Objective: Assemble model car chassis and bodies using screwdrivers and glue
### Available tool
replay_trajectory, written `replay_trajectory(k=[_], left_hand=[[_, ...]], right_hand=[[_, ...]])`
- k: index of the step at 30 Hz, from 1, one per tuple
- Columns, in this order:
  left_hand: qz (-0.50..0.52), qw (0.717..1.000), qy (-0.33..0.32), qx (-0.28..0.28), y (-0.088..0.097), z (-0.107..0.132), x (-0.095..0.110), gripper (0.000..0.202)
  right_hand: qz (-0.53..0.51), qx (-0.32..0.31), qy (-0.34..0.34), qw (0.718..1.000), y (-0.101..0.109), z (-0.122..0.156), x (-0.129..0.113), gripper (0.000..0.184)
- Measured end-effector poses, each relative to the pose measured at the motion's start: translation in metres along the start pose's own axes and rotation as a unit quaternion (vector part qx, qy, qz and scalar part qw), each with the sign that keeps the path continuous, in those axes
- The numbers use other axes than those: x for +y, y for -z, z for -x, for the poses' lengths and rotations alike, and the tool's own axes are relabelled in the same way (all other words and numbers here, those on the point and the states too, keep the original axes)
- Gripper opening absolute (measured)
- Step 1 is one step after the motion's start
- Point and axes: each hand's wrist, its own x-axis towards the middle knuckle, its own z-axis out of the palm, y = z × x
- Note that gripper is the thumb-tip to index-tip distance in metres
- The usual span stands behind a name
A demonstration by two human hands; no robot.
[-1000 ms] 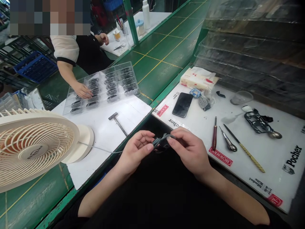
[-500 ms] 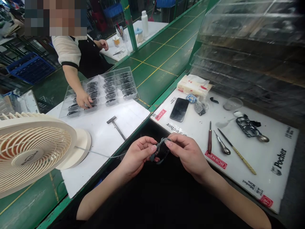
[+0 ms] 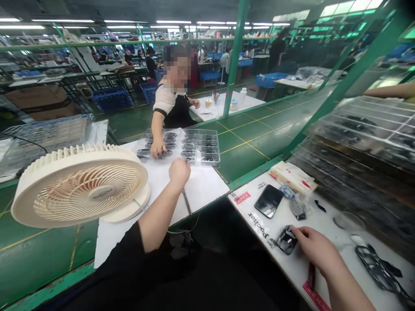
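My left hand [image 3: 180,173] reaches out over the white-topped table, closed, close to the near edge of a clear compartment tray [image 3: 207,163] with several dark oval pieces. Its fingers are mostly hidden, so what they grip, if anything, does not show. Under that hand runs the grey handle of a T-shaped tool [image 3: 187,202], whose head is covered. Between the thumb and fingers of my right hand [image 3: 316,248] is a glossy black part [image 3: 287,239], over the left edge of the printed white board [image 3: 249,216].
A cream fan [image 3: 81,192] stands on the left. Opposite, a co-worker's hand [image 3: 158,148] touches the tray. The right board bears a phone [image 3: 269,201], a tissue pack [image 3: 293,179], a red-handled tool [image 3: 311,276] and black parts [image 3: 378,268]. Stacked clear trays [image 3: 353,160] rise behind.
My hands were together in front of me on a dark strip-like piece. Now they are apart: the left has gone forward to the tray, the right to the board. The view has tilted up.
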Motion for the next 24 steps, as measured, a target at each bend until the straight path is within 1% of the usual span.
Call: replay_trajectory(k=[2,3,5,7,9,11,14,18,20,22,24], left_hand=[[-0.042,0.999,0.015,-0.007,0.001,-0.038,0.009,0.045],[-0.059,0.998,0.024,-0.019,0.001,-0.055,0.014,0.046],[-0.083,0.994,0.041,-0.051,0.003,-0.083,0.022,0.047],[-0.1,0.99,0.054,-0.081,0.004,-0.101,0.027,0.047],[-0.113,0.987,0.06,-0.101,0.003,-0.11,0.028,0.046],[-0.123,0.984,0.065,-0.111,0.001,-0.114,0.027,0.046],[-0.132,0.981,0.076,-0.118,-0.002,-0.117,0.025,0.047],[-0.129,0.98,0.094,-0.118,0.0,-0.115,0.026,0.046],[-0.119,0.982,0.097,-0.106,0.003,-0.111,0.027,0.045],[-0.104,0.987,0.089,-0.082,0.008,-0.103,0.027,0.045],[-0.082,0.993,0.068,-0.045,0.013,-0.091,0.026,0.044]], right_hand=[[0.035,0.038,0.008,0.999,-0.002,-0.001,-0.002,0.036],[0.043,0.057,0.018,0.997,-0.004,0.001,-0.002,0.042],[0.047,0.086,0.045,0.994,-0.007,0.009,-0.002,0.061],[0.038,0.096,0.071,0.992,-0.011,0.02,0.002,0.076],[0.022,0.099,0.089,0.991,-0.016,0.031,0.01,0.084],[-0.012,0.097,0.098,0.99,-0.022,0.04,0.02,0.086],[-0.081,0.077,0.083,0.99,-0.03,0.045,0.034,0.081],[-0.131,0.068,0.052,0.988,-0.028,0.044,0.046,0.074],[-0.147,0.062,0.044,0.986,-0.023,0.043,0.05,0.073],[-0.158,0.059,0.037,0.985,-0.019,0.041,0.05,0.072],[-0.164,0.055,0.031,0.984,-0.017,0.042,0.042,0.073]])
